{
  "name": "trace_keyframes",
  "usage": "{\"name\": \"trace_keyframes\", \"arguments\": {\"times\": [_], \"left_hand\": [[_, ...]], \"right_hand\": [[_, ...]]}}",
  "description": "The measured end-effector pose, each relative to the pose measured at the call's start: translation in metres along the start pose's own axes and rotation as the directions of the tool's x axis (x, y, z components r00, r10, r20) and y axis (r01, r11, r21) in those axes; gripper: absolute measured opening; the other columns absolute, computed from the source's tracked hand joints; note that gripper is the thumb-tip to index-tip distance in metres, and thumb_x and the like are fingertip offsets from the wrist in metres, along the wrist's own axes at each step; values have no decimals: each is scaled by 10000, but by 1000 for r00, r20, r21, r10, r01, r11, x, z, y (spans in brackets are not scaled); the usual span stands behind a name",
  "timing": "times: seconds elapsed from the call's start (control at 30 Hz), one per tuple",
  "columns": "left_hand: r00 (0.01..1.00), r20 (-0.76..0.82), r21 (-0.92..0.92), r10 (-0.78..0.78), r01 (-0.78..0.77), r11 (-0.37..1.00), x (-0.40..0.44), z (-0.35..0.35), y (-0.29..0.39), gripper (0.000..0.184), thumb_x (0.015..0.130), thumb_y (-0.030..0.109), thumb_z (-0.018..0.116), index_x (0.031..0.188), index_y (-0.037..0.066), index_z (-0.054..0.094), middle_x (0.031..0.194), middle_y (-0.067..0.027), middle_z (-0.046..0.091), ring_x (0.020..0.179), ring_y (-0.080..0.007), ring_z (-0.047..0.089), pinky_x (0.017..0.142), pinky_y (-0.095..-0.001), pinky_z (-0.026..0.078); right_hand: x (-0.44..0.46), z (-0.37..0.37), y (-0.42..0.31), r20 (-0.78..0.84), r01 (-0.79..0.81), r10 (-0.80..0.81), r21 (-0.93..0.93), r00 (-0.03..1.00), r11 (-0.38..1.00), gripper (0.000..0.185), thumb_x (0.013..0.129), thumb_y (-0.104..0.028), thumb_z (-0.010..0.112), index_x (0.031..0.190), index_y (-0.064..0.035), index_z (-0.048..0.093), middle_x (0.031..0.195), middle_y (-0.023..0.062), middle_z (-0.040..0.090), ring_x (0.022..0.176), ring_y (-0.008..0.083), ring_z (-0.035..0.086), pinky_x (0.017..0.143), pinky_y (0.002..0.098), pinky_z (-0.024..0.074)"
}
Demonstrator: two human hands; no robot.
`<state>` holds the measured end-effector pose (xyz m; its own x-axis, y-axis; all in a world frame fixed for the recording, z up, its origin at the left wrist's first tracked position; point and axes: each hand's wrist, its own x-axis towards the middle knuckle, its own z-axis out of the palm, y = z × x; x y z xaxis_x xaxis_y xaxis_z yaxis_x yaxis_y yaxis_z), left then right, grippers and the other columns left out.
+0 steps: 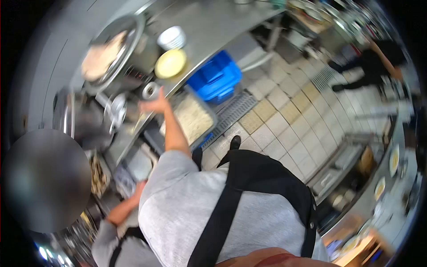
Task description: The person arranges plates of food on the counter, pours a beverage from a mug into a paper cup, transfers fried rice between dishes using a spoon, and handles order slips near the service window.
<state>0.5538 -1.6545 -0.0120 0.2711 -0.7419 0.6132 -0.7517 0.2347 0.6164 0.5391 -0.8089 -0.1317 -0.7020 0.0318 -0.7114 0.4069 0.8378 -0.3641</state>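
Observation:
My left hand (154,105) reaches out over the edge of the steel counter, its thumb and fingers spread. Right at the thumb stands a small round cup (151,91) with something dark inside. Thumb and cup seem to touch, but blur hides whether the hand bears on it. Close by are a yellow bowl (170,63) and a stack of white bowls (171,38). Behind the cup sits a big round steel pot (135,49) with a pale, blurred thing on top. White ladle-like utensils (116,111) lie to the left of the hand. My right hand is outside the view.
Below my forearm is a grey tub (189,118) of pale, grainy food, beside a blue bin (216,76) and a floor grate (235,113). A co-worker (120,240) stands close at my left. Another person (371,64) is across the tiled floor (284,115).

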Motion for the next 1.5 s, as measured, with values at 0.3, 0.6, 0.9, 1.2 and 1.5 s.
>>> {"name": "trace_keyframes", "arguments": {"times": [0.3, 0.6, 0.9, 1.2, 1.5], "left_hand": [[-190, 482, -860, 856, 85, 503, -341, -148, 192, 466, 817, 243, 621, 1167, -30, 479, 1101, -208, 531, 1014, -350, 522, 888, -442, 414], [-942, -315, -823, -117, 333, -460, -641, -347, 315, 481, 764, 297, 658, 1172, 94, 505, 1105, -133, 572, 1058, -312, 547, 834, -441, 470], [-814, -493, -836, 306, 541, 91, -815, -451, 377, 458, 743, 253, 676, 1120, 19, 562, 1051, -208, 598, 1006, -345, 561, 868, -396, 450], [-583, -3, -718, 813, 567, 404, -999, -530, 596, 309, 886, 260, 556, 984, -33, 570, 914, -170, 633, 822, -257, 613, 752, -336, 471], [-464, 499, -530, 733, 506, 681, -1211, -590, 771, 389, 908, 350, 481, 945, -33, 535, 857, -143, 592, 749, -256, 577, 672, -347, 470]], "right_hand": [[-40, 17, -53, 96, 314, -323, 96, 941, 944, 306, 753, -297, 590, 863, -25, 676, 855, 184, 658, 813, 305, 636, 710, 398, 483], [-59, -118, 79, -575, 160, -38, 162, 817, 974, 319, 716, -183, 655, 1012, -69, 621, 1002, 178, 596, 957, 346, 563, 838, 376, 458], [-193, -207, 228, -827, -29, 540, 550, -159, 834, 249, 750, -59, 627, 990, -15, 583, 985, 171, 561, 956, 336, 532, 854, 377, 427], [-170, -215, 270, -671, -258, 628, 736, -394, 625, 184, 789, -198, 658, 880, -52, 594, 881, 115, 546, 833, 289, 540, 726, 371, 441], [-153, -237, 284, -464, -263, 725, 886, -509, 382, 259, 838, -236, 629, 700, -40, 530, 730, 89, 522, 647, 262, 521, 593, 374, 419]]}}
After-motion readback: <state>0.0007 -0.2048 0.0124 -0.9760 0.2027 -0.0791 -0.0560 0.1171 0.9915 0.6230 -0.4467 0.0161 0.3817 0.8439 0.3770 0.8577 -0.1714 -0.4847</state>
